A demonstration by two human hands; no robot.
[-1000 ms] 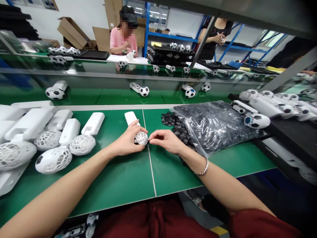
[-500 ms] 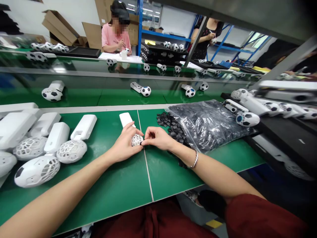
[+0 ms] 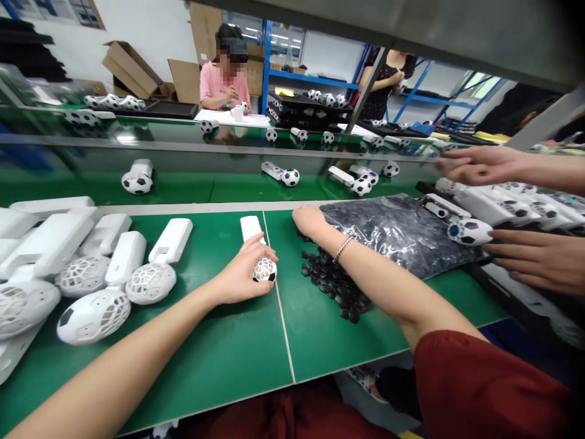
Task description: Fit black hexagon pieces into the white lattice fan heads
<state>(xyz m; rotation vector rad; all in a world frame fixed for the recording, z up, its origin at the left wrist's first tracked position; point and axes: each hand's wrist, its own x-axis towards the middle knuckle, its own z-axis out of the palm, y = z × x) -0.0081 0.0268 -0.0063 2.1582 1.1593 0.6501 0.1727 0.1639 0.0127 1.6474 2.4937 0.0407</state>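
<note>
My left hand (image 3: pixel 241 272) is closed around a football-shaped white plastic shell (image 3: pixel 265 269) with a web-like grille and a few black patches. A white handle-like part (image 3: pixel 251 228) sticks out behind the fingers, toward the far edge of the table. My right hand (image 3: pixel 311 221) is bent down at the far end of a pile of loose black plastic pieces (image 3: pixel 336 281), close to a clear bag (image 3: pixel 388 228) full of the same pieces. Its fingers are hidden behind the back of the hand, so whether it grips anything does not show.
Several white ball-headed units (image 3: pixel 94 316) lie on the green table at left. Beyond, football-patterned units (image 3: pixel 137 182) rest on a green conveyor. At right, another person's hands (image 3: pixel 539 256) are near a patterned unit (image 3: pixel 468 232) and a stacked tray. A co-worker (image 3: pixel 223 85) sits opposite.
My right hand has left the shell and moved away to the far end of the black pieces. My left hand still holds the shell. Another person's hands have entered at right.
</note>
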